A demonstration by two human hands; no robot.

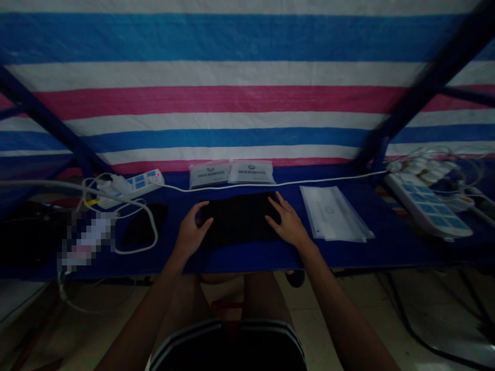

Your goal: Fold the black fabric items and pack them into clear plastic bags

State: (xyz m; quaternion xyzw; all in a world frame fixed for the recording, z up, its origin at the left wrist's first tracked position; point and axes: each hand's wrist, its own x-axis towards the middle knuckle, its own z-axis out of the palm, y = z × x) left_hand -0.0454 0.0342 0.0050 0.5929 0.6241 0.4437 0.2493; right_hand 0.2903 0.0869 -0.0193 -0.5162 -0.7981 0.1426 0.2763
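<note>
A black piece of folded fabric (240, 219) lies flat on the blue tabletop (247, 257) in front of me; its exact kind is too dark to make out. My left hand (191, 229) touches its left edge, thumb and forefinger spread apart. At the opposite end, my right hand (288, 224) rests on the fabric's right side with the fingers stretched out. Just right of that hand is a stack of clear plastic zip bags (332, 214). Behind the fabric sit two filled bags, a left one (210, 175) and a right one (250, 172), both printed ROCKBROS.
A white power strip (141, 185) with cables lies at the left, and a bigger one (429, 206) with bundled plugs at the right. A white cord (309, 181) runs across the back. A dark cloth-like item (145, 224) lies left. Striped sheeting (232, 98) hangs behind.
</note>
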